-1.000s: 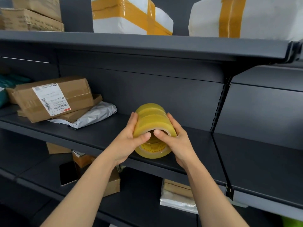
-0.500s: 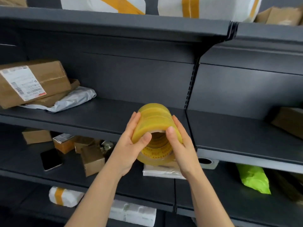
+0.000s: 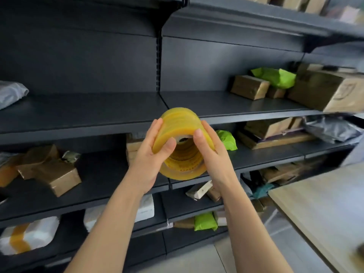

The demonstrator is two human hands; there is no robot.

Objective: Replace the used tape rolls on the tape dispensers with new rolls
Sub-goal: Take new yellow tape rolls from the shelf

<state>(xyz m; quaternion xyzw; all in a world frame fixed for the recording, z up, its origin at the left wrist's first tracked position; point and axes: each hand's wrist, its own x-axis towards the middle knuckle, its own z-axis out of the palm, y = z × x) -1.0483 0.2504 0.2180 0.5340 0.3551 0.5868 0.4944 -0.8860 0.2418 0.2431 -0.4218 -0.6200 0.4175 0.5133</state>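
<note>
The left hand and right hand are gripping the tape roll stack from 2 sides. Its long axis is pointing away and upward.

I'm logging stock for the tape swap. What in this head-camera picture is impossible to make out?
- Number of rolls in the tape roll stack: head view, seams blurred; left hand and right hand cover its sides.
- Print inside its core: too small, blurred.
- Wooden table: cut off by the right and bottom edges; no dispenser shows.
- Parcels on the shelves: smeared by motion blur.
</note>
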